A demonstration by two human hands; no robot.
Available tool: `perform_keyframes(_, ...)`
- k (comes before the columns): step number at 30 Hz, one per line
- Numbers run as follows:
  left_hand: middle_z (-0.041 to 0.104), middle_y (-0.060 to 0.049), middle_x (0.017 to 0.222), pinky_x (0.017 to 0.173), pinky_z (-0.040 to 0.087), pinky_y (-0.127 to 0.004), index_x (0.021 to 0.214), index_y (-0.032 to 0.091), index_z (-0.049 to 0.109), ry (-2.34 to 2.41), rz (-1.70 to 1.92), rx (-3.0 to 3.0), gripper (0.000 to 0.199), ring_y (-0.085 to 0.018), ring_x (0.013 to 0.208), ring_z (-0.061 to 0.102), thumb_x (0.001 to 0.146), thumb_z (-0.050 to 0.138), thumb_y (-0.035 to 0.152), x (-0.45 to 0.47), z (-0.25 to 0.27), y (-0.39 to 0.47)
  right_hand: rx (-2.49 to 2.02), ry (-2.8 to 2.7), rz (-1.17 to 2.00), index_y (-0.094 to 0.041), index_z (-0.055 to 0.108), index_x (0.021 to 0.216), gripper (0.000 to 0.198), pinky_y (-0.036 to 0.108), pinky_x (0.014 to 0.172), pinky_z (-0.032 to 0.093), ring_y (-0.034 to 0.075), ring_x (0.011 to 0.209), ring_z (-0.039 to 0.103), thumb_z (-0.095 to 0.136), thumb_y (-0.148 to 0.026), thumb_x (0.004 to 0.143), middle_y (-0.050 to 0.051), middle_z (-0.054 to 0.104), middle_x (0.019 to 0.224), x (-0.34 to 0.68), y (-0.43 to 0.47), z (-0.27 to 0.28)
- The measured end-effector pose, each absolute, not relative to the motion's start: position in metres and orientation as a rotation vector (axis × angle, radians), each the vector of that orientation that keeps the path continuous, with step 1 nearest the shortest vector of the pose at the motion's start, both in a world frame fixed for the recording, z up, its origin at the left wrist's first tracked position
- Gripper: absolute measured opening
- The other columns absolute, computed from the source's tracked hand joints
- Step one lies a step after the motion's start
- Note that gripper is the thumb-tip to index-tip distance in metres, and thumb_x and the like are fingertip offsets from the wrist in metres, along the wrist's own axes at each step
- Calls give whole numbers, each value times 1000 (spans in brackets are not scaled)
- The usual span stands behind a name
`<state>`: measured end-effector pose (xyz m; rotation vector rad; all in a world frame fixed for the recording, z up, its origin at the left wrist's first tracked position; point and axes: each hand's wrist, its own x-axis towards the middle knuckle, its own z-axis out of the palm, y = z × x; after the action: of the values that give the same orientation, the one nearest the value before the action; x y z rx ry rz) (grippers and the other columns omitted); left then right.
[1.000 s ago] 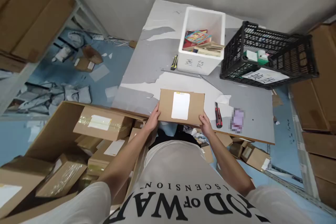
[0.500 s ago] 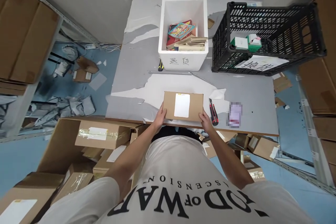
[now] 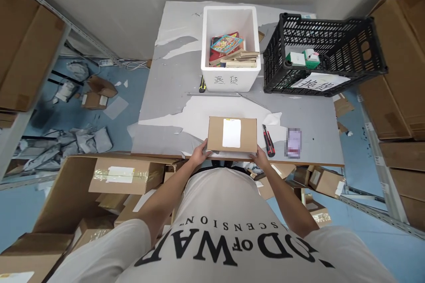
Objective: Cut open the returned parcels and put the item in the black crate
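A small brown cardboard box (image 3: 215, 135) with a white label (image 3: 231, 133) is at the front edge of the table, in front of my body. My left hand (image 3: 199, 154) grips its near left corner, with the fingers partly under the near edge. At the near right corner my right hand (image 3: 260, 158) has hold of the same box, its fingertips against the near side. Just right of the box lies a red and black utility knife (image 3: 268, 140). Further right is a blurred purple item (image 3: 293, 143).
A white foam box (image 3: 230, 80) with books stands on the table (image 3: 172, 70), and a black crate (image 3: 325, 59) with small green-white boxes is on its right. A yellow knife (image 3: 202, 84) lies by the foam box. Cartons (image 3: 128, 174) fill the lower left; shelves flank both sides.
My hands have slid down to the box's near corners, and its near side shows more now. The camera view has shifted slightly.
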<state>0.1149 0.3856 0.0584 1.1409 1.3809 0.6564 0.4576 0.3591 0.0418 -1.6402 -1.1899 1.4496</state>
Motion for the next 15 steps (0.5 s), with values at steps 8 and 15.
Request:
perform_keyframes(8, 69, -11, 116, 104, 42, -43, 110, 17, 67, 1384, 633, 1223, 49, -30, 114, 59, 77, 61, 52, 127, 88, 391, -1624, -1281, 1307, -18, 62, 114, 53, 45, 104, 41, 28, 116, 56, 62, -53, 75, 13, 63, 123, 443, 368, 70)
perform_keyframes(15, 72, -4, 91, 79, 47, -28, 112, 12, 69, 1585, 698, 1409, 57, -22, 88, 63, 88, 44, 58, 125, 134, 403, -1763, -1361, 1241, -17, 68, 94, 57, 39, 91, 47, 27, 97, 62, 45, -68, 82, 6, 70, 91, 447, 384, 130)
